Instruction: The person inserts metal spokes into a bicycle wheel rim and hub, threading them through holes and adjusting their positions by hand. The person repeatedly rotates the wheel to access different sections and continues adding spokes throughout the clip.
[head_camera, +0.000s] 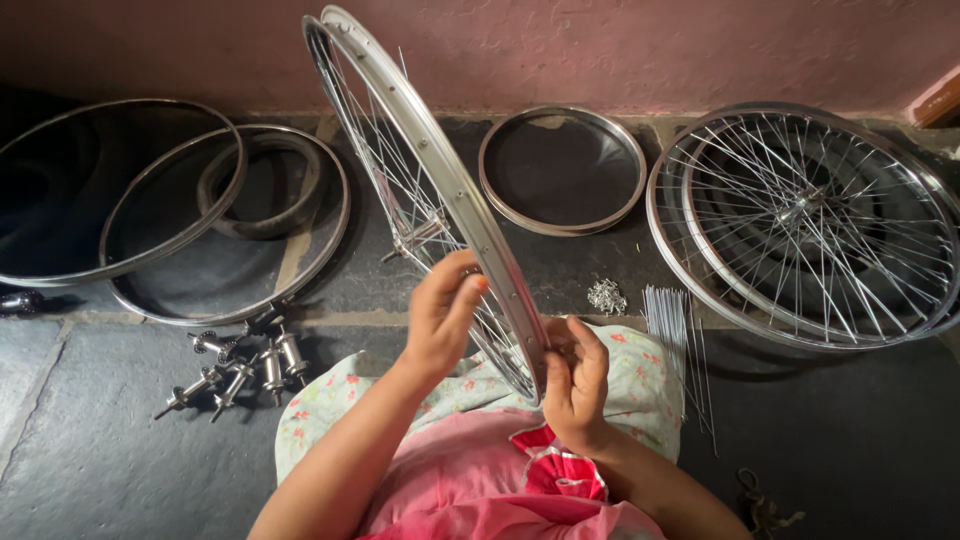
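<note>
Head view was taken looking down over a dark stone floor (880, 440). Finished spoked wheels (805, 225) were stacked flat at the right, bare rims (225, 225) and a black tyre (262, 188) at the left, and a smaller rim (562, 170) lay by the pink wall (620, 45). A part-laced wheel (440, 185) was held upright and tilted, its lower edge set on the floral cloth (640, 385) over the lap. The left hand (440, 315) was curled over the rim's outer face, fingers closed against it; the right hand (578, 385) was pinched at the rim edge (what lay between its fingertips could not be made out). Loose spokes (680, 345) were noted just right of the lap, hubs (245, 370) at the left, and a small pile of nipples (606, 296) between. A slip was judged possible: the wheel, balanced on soft cloth, could roll sideways and bend the loose spokes.
</note>
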